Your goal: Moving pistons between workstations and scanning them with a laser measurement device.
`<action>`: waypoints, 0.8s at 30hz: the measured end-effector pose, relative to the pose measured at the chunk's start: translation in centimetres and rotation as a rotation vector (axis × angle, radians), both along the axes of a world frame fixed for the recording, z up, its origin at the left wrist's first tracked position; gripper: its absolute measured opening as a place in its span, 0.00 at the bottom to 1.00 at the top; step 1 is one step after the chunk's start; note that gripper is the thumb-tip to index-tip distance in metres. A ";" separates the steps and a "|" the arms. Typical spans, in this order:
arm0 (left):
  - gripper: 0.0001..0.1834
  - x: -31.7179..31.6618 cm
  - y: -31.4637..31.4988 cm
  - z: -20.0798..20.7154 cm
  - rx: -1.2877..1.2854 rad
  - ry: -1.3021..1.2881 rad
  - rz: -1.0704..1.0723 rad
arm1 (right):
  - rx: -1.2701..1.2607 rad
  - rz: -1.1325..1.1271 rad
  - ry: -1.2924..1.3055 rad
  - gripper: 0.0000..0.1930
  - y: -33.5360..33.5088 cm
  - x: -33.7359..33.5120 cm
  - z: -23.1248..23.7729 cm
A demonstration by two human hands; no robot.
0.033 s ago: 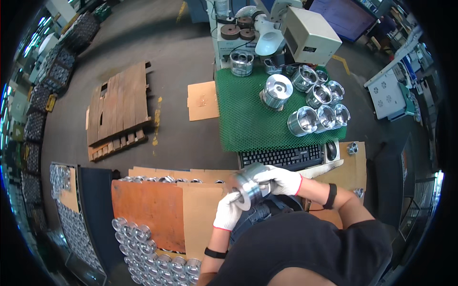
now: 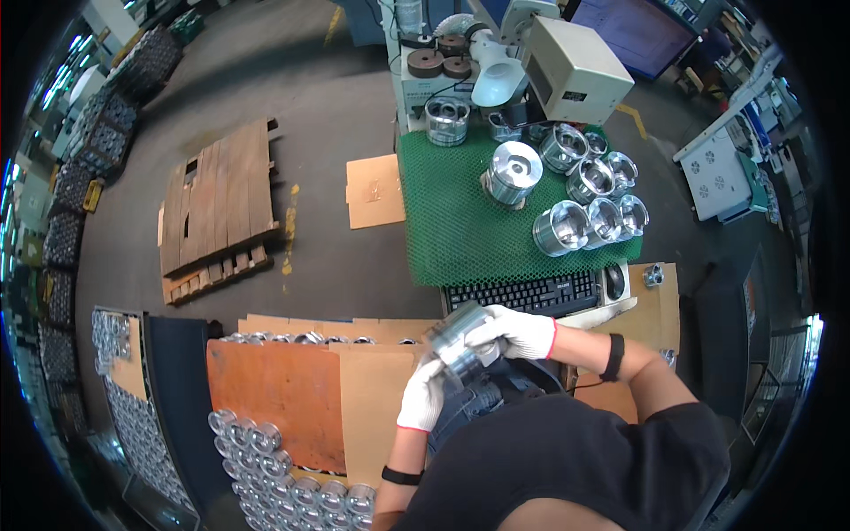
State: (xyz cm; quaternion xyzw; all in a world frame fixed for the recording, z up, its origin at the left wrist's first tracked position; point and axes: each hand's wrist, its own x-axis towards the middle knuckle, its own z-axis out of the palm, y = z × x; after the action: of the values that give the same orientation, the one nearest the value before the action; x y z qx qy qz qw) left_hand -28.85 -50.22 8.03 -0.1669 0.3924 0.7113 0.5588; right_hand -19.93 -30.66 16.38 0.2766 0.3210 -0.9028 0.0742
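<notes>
A shiny metal piston [image 2: 457, 338] is held in front of my body, tilted and slightly smeared by motion. My left hand [image 2: 422, 396], in a white knitted glove, grips its lower left side. My right hand [image 2: 521, 334], gloved the same way, has its fingers around the right side. Just beyond it lies a black keyboard [image 2: 522, 292] with a mouse [image 2: 614, 281] at its right. On the green mat [image 2: 460, 239] stand several pistons, among them an upside-down or crown-up one [image 2: 517, 168] in the middle and an open-ended one [image 2: 560, 228] near the front.
To my left, rows of pistons [image 2: 252, 442] stand beside a reddish-brown board [image 2: 274, 389] and cardboard [image 2: 376, 416]. A wooden pallet [image 2: 217, 199] lies on the floor. A beige box-shaped device [image 2: 580, 71] and a lamp [image 2: 498, 81] stand at the mat's back. Small metal parts [image 2: 653, 275] sit at the right.
The piston has turned in my hands: its ring-shaped end faced the camera before, and now its side shows more. Both hands stay on it in nearly the same place.
</notes>
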 end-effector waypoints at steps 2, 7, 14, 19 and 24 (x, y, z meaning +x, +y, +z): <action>0.26 -0.5 -1.1 -1.4 -0.201 0.440 -0.159 | 0.520 0.293 -0.043 0.21 1.7 -2.5 -0.8; 0.20 -0.6 -5.1 -4.9 -0.347 0.225 0.016 | 1.646 0.687 -0.076 0.15 8.5 -8.5 -4.2; 0.15 0.1 -4.9 -5.4 -0.497 0.108 0.078 | 1.973 0.380 -0.308 0.14 22.0 -18.8 -10.9; 0.15 -1.0 -1.6 -4.1 -0.524 0.141 0.069 | 2.157 0.397 -0.503 0.12 25.2 -21.1 -10.0; 0.17 -2.2 1.7 -4.4 -0.564 0.147 0.034 | 2.366 0.292 -0.312 0.12 22.2 -19.7 -4.9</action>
State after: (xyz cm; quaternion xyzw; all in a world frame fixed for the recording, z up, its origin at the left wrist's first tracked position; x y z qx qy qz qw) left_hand -31.08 -48.50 3.64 -0.2702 0.6114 0.5935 0.4484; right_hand -39.66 -8.51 11.44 0.2407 0.9667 0.0111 -0.0859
